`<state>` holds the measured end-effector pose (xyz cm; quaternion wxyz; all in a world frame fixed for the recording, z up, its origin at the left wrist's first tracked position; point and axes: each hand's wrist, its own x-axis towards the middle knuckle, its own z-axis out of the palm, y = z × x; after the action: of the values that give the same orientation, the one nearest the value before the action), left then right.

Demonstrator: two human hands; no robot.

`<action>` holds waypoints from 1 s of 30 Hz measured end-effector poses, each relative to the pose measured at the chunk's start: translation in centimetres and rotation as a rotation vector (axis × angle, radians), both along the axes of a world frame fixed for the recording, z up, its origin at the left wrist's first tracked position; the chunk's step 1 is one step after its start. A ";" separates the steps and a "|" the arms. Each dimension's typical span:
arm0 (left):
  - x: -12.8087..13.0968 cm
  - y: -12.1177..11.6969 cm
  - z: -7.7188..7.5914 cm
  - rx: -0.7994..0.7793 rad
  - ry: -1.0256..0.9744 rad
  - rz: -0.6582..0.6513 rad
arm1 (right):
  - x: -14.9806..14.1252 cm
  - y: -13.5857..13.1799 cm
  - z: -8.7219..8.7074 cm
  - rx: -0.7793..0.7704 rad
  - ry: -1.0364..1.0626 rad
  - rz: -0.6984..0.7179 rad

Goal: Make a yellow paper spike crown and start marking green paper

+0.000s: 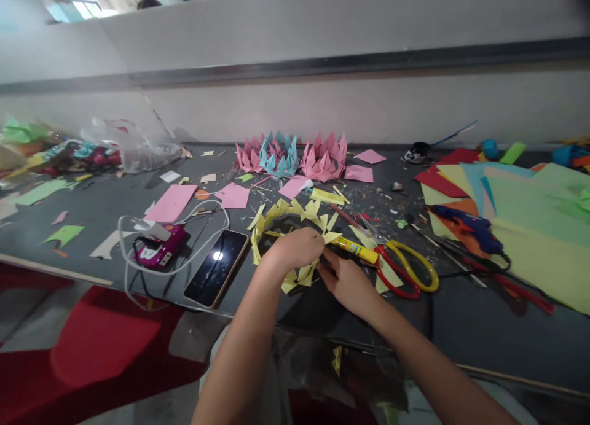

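A yellow folded-paper ring (286, 219) with pointed petals lies on the dark table (483, 327) in front of me. My left hand (297, 248) is curled over the ring's near edge, fingers closed on it. My right hand (346, 282) pinches the same near edge from the right. A yellow glue tube (356, 248) lies just beyond my right hand. Red and yellow scissors (405, 266) rest right of it.
Pink and blue paper crowns (295, 155) stand at the back. A phone (216, 266) and a pink device with white cable (159, 247) lie to the left. Coloured paper sheets (530, 222) and a blue glue gun (470, 225) fill the right. Scraps litter the table.
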<state>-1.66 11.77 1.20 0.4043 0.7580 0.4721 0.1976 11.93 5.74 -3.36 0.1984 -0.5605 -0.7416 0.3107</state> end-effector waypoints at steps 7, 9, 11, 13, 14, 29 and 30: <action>-0.5 -1.5 2.3 -0.032 -0.057 -0.023 | 1.0 -0.1 0.2 0.150 0.203 -0.160; -0.8 -2.2 3.2 -0.078 -0.114 -0.051 | 1.4 0.1 0.5 0.165 0.402 -0.231; -1.1 -2.8 3.8 -0.130 -0.203 -0.089 | 1.5 0.2 0.8 0.048 0.651 -0.286; -1.3 -3.3 4.0 -0.139 -0.275 -0.114 | 1.5 0.2 1.3 -0.144 0.891 -0.318; -1.4 -3.6 4.0 -0.123 -0.296 -0.118 | 1.4 0.2 1.5 -0.238 0.990 -0.324; -6.8 -1.5 -1.0 -0.067 -0.785 0.948 | 3.9 1.0 2.0 -0.445 1.160 -0.305; -6.3 -1.6 -1.4 -0.123 -0.794 0.925 | 4.0 1.0 2.2 -0.432 1.147 -0.307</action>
<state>-7.96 10.21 -0.22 0.4649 0.3183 0.5761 0.5922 15.90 6.72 -1.12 0.4890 -0.4323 -0.3491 0.6724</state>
